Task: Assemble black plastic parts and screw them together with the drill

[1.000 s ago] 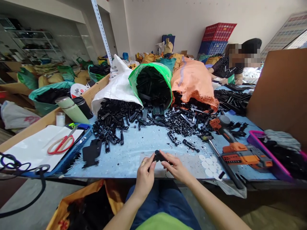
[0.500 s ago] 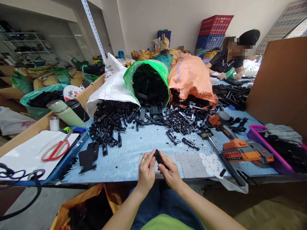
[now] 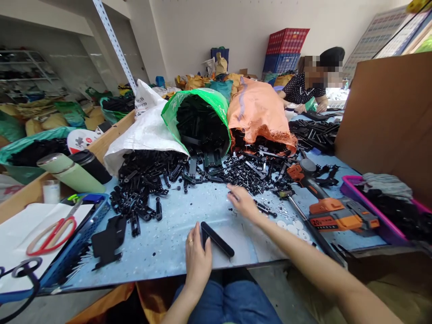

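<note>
A long black bar-shaped plastic part point(image 3: 218, 239) lies slantwise at the front of the table. My left hand point(image 3: 198, 254) grips its near-left end between thumb and fingers. Farther forward, my right hand point(image 3: 242, 203) reaches over the tabletop with its fingers stretched to the left and somewhat apart. No held item shows in it. Just beyond its fingertips spreads a heap of small black parts and metal pins point(image 3: 245, 173). A black slotted piece point(image 3: 266, 209) rests by the right wrist, partly covered.
White point(image 3: 135, 139), green point(image 3: 222, 105) and orange point(image 3: 259, 112) sacks spill black parts. A cordless power tool point(image 3: 337, 213) and a pink bin point(image 3: 381, 211) stand right; red scissors point(image 3: 54, 236) and a green flask point(image 3: 76, 173) left. A co-worker point(image 3: 303, 90) sits behind.
Both hands were together around a black part. They have separated: the right moved forward toward the small parts, the left stays with the bar. The view has turned slightly right.
</note>
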A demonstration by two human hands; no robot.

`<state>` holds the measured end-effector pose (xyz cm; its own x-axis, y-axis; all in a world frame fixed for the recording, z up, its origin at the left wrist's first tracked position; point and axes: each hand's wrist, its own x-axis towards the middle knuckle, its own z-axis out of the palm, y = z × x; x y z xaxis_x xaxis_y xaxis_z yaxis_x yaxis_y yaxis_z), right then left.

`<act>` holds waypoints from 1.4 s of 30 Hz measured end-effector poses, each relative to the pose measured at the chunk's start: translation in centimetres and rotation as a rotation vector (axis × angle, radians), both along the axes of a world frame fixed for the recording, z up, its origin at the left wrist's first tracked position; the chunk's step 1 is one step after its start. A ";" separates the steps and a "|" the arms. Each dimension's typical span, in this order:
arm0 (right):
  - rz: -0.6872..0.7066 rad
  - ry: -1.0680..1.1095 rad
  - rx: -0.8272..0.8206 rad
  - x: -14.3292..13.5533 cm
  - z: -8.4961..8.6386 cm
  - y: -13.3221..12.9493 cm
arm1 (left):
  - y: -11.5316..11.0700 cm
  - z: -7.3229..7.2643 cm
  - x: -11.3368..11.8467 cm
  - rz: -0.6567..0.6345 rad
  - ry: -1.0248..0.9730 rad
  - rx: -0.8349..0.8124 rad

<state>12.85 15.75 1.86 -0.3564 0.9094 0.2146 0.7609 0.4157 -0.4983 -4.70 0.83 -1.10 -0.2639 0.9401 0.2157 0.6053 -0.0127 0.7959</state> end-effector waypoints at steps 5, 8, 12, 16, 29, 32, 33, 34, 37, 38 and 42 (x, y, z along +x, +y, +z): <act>-0.386 -0.404 -0.042 5.6 3.7 12.5 | 1.2 2.0 -1.1 -0.625 0.633 0.020; -0.374 -0.457 -0.080 6.4 4.4 14.5 | 2.2 2.7 -0.8 -0.711 0.782 0.000; -0.320 -0.506 -0.042 6.0 4.6 12.2 | 2.2 2.3 -0.3 -0.556 0.870 -0.060; -0.084 -0.533 -0.103 5.8 4.3 4.4 | 2.2 1.8 0.2 -0.580 0.794 -0.134; 0.498 -0.641 -0.033 5.6 0.6 -10.8 | 3.5 3.0 -0.1 -0.789 0.535 -0.224; 0.396 -0.646 0.026 4.8 0.8 -11.4 | 3.0 3.3 0.2 -0.745 0.512 -0.194; 0.370 -0.646 0.052 4.6 1.0 -11.6 | 2.8 3.3 0.3 -0.722 0.506 -0.178; 0.351 -0.647 0.077 4.5 1.3 -11.8 | 2.6 3.2 0.4 -0.697 0.503 -0.159; 0.321 -0.658 0.133 4.0 2.2 -12.0 | 2.2 2.7 0.5 -0.642 0.504 -0.089; 0.321 -0.662 0.141 3.9 2.4 -12.0 | 2.1 2.6 0.5 -0.634 0.502 -0.068; 0.308 -0.665 0.142 3.3 3.2 -11.8 | 2.4 2.1 0.3 -0.613 0.481 -0.035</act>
